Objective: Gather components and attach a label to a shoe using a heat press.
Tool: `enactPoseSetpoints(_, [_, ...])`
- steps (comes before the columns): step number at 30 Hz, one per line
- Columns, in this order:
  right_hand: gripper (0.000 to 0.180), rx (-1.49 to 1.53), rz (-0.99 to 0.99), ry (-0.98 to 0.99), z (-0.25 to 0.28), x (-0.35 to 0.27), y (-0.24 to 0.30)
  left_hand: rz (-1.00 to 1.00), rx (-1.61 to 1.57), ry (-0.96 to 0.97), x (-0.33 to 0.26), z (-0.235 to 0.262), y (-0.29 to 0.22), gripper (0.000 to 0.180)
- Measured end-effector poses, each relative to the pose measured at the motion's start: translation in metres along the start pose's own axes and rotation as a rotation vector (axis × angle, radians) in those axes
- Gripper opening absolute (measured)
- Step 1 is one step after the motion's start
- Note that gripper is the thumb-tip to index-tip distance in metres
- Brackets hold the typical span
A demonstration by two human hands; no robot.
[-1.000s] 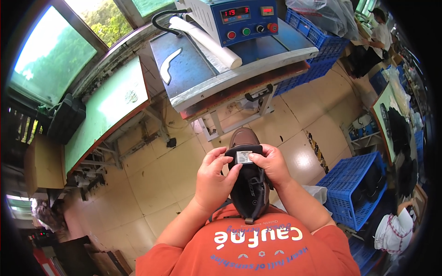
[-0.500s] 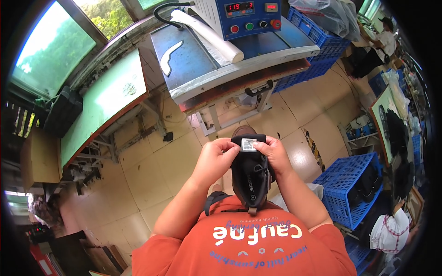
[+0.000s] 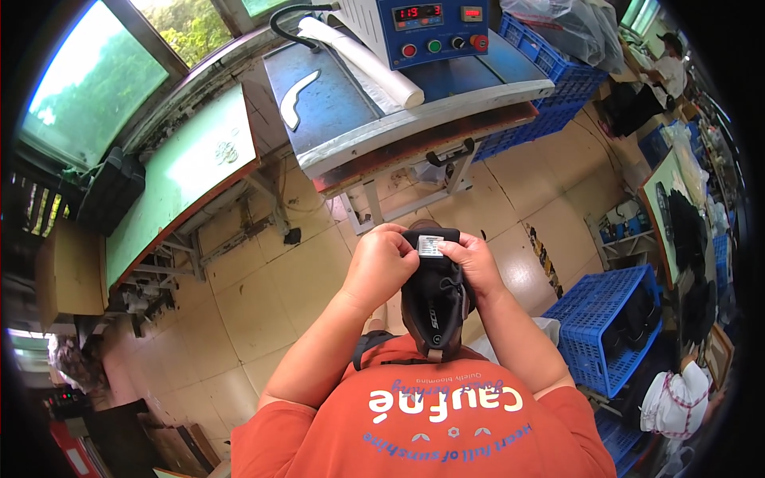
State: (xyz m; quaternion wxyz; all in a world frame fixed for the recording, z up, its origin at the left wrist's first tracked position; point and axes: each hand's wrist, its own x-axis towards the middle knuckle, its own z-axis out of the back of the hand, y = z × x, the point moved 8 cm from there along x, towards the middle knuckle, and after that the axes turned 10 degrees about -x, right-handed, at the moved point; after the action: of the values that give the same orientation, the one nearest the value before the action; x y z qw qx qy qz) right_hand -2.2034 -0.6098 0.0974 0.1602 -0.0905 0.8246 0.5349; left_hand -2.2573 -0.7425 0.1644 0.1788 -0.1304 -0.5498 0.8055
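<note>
A black shoe [image 3: 435, 307] is held in front of my chest, heel toward me and its opening facing up. A white printed label [image 3: 430, 247] lies on the inner face of its tongue. My left hand [image 3: 382, 259] grips the left edge of the tongue, fingers curled and thumb beside the label. From the other side my right hand [image 3: 472, 263] pinches the tongue, its thumb resting on the label's right edge. Its remaining fingers are hidden behind the shoe.
Ahead stands a blue-topped machine table [image 3: 335, 119] with a control box [image 3: 434, 36] and a white roll [image 3: 374, 68]. A green-topped table [image 3: 191, 175] is at the left. A blue crate [image 3: 610, 327] stands at my right; a person [image 3: 665, 72] is far right.
My left hand has shifted slightly up along the tongue's edge, its fingers more curled. The tongue and label have tilted a little; the right hand stays nearly in place.
</note>
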Motion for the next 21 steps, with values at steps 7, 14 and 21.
enactPoseSetpoints(7, [0.02, -0.031, 0.021, -0.011, 0.0, -0.001, 0.003, 0.108, -0.165, -0.008, -0.005, 0.003, 0.012, 0.013])
enactPoseSetpoints(14, [0.02, -0.057, 0.052, -0.013, -0.003, -0.003, 0.007, -0.01, -0.11, -0.099, -0.009, 0.005, 0.006, 0.01])
enactPoseSetpoints(21, [0.019, -0.059, 0.036, 0.006, -0.005, -0.003, 0.008, -0.041, -0.139, -0.112, -0.012, 0.006, 0.006, 0.011])
